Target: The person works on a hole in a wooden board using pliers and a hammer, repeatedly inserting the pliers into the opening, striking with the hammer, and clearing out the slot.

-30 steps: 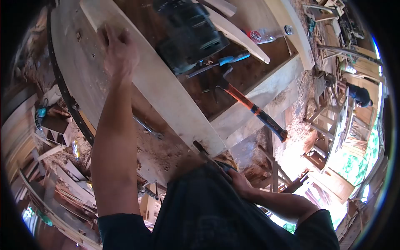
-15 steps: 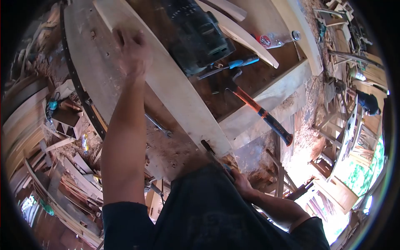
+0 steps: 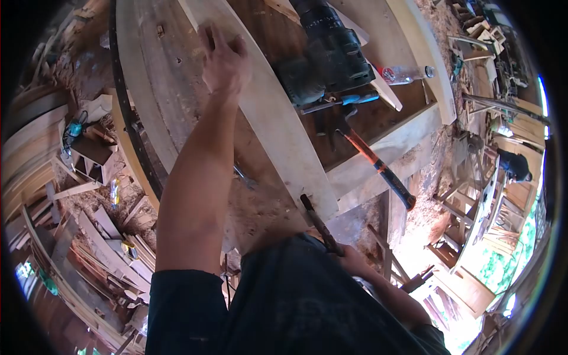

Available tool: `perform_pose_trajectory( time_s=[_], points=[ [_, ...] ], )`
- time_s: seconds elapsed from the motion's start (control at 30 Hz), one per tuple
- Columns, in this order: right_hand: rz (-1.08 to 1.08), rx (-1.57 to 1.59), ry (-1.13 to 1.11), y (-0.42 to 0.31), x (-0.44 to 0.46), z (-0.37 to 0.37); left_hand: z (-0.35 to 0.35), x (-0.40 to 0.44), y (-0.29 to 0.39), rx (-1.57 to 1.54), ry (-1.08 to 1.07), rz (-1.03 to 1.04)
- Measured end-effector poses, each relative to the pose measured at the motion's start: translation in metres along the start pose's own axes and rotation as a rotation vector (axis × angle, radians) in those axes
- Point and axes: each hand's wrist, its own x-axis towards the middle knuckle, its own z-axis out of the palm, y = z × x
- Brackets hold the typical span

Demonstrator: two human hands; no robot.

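My left hand (image 3: pixel 226 64) rests on the long pale plank (image 3: pixel 269 121), fingers apart near its far end. Close to my body, my right hand (image 3: pixel 354 261) is closed around a long, narrow dark tool (image 3: pixel 320 223). The dark tip of this tool lies over the plank's near end; its exact kind is unclear. A dark power tool (image 3: pixel 340 56) lies just right of the plank. Beyond the plank, a hammer (image 3: pixel 378 163) with an orange and black handle rests across a wooden crosspiece (image 3: pixel 387 148).
A blue-handled tool (image 3: pixel 359 98) lies by the power tool, with a plastic bottle (image 3: pixel 405 74) farther right. Curved boards (image 3: pixel 429 59) border the work area. Timber offcuts (image 3: pixel 97 236) pile up at left. Another person (image 3: pixel 513 164) is at far right.
The view has shifted, so the bench items sit farther right. My left hand's fingers look more spread on the plank. More of the dark tool in my right hand shows.
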Motion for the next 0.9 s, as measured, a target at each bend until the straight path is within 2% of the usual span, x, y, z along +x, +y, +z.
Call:
perform_pose_trajectory(
  time_s=[0.17, 0.23, 0.33, 0.47, 0.53, 0.83, 0.9],
  points=[
    [-0.015, -0.039, 0.16, 0.028, 0.012, 0.02, 0.002, 0.0, 0.0, -0.007, -0.024, 0.005],
    [-0.039, -0.003, 0.228, 0.006, 0.002, 0.025, 0.005, 0.0, -0.003, 0.034, -0.004, 0.032],
    [-0.117, -0.019, 0.314, 0.015, 0.009, 0.034, 0.007, 0.002, -0.004, 0.038, 0.007, 0.05],
    [-0.111, -0.018, 0.255, 0.024, 0.014, 0.032, -0.002, 0.001, 0.006, 0.029, -0.053, 0.008],
    [-0.11, -0.001, 0.206, 0.033, 0.018, 0.031, 0.003, 0.002, -0.001, 0.069, -0.017, 0.061],
    [-0.235, -0.001, 0.289, 0.026, 0.017, 0.034, 0.004, 0.002, -0.002, 0.077, -0.011, 0.076],
    [-0.205, 0.019, 0.273, 0.035, 0.022, 0.038, 0.001, 0.002, -0.002, 0.095, -0.015, 0.065]
  ],
)
